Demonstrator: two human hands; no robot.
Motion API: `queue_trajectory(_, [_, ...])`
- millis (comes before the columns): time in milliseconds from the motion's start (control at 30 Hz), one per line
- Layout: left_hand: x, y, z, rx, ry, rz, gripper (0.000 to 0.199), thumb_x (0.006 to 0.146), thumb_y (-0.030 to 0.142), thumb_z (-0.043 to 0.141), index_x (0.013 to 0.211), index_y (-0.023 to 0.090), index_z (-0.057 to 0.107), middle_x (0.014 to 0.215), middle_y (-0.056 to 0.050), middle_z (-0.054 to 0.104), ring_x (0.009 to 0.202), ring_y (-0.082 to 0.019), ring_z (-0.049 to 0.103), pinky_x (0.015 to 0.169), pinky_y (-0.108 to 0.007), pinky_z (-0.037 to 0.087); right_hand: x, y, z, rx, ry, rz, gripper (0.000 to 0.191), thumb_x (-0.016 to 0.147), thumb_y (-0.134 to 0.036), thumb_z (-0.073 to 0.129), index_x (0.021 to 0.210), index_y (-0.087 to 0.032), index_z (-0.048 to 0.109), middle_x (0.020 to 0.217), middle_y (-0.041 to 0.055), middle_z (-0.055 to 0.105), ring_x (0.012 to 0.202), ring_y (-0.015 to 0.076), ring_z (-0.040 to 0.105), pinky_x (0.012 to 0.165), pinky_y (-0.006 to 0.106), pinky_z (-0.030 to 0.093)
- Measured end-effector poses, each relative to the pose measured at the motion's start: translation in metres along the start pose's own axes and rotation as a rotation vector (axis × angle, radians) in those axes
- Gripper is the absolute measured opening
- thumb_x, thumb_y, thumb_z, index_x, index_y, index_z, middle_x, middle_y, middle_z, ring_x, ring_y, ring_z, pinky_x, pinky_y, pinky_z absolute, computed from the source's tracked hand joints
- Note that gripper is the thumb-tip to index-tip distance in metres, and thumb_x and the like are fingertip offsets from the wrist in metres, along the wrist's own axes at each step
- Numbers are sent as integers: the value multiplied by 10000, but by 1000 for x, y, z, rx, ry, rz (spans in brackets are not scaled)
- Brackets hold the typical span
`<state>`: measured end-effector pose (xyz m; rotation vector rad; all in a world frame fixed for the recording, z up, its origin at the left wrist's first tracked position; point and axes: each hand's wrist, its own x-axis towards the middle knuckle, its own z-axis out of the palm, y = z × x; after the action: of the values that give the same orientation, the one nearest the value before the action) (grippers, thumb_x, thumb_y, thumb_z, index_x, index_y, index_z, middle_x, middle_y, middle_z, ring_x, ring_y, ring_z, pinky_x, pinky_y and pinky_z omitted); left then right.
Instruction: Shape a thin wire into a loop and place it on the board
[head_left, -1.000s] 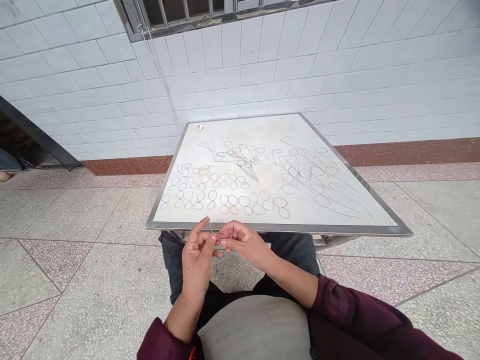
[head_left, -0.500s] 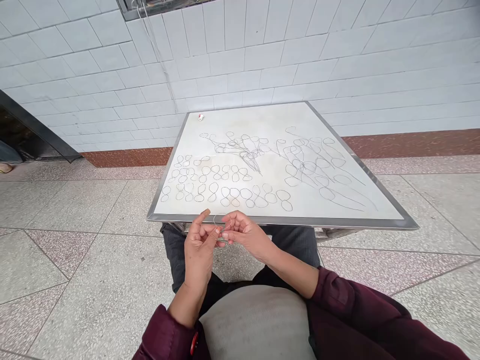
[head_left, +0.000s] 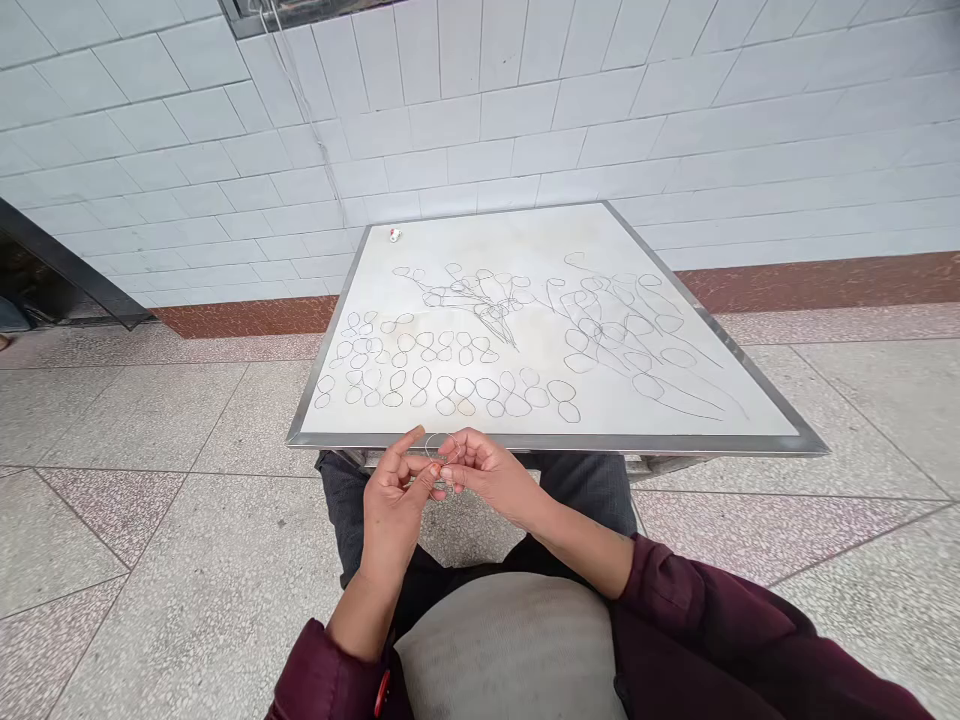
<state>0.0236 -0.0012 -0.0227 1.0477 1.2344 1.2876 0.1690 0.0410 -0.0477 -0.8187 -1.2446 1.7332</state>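
My left hand [head_left: 396, 500] and my right hand [head_left: 485, 473] meet just below the near edge of a white table [head_left: 450, 440]. Between their fingertips they pinch a thin wire loop [head_left: 437, 448], bent into a small rounded shape. On the tabletop, rows of finished double wire loops [head_left: 420, 375] lie at the near left. A tangle of wire loops with long stems [head_left: 626, 340] lies at the right, and a smaller bunch [head_left: 480, 295] sits further back.
A tiny white and red object [head_left: 394, 235] lies at the table's far left corner. A white tiled wall [head_left: 525, 120] stands behind the table, with terrazzo floor [head_left: 150, 520] all round. My knees are under the table's near edge.
The view has tilted down, so the table sits higher in the picture. My hands stay together on the wire loop, with the fingers shifting slightly.
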Motion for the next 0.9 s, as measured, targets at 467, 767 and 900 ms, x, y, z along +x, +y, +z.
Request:
queue_trajectory(467, [-5,-4,5,157,70,119,495,850,261,626,1317,235,465,772,27,585,690,-117,549,650,-240,478,1,-11,-7,-211,17,-47,198,876,-369,578,965,-193,598,801,-9,589,654,98,558,629,255,488])
queue_trajectory(767, [-8,-11,3,366,53,198,464,882,269,582,1330,248,464,811,-1,586,725,-146,549,687,-272,453,-3,-9,-12,-648,59,-173,196,937,-293,455,1020,-228,620,817,4,576,584,101,562,561,248,469])
queue_trajectory(900, [-9,-15,6,388,36,202,459,885,248,568,1333,256,470,795,8,574,710,-142,543,711,-282,455,-4,-5,-11,-578,79,-135,213,954,-295,399,976,-224,599,807,-16,516,466,57,479,497,230,436])
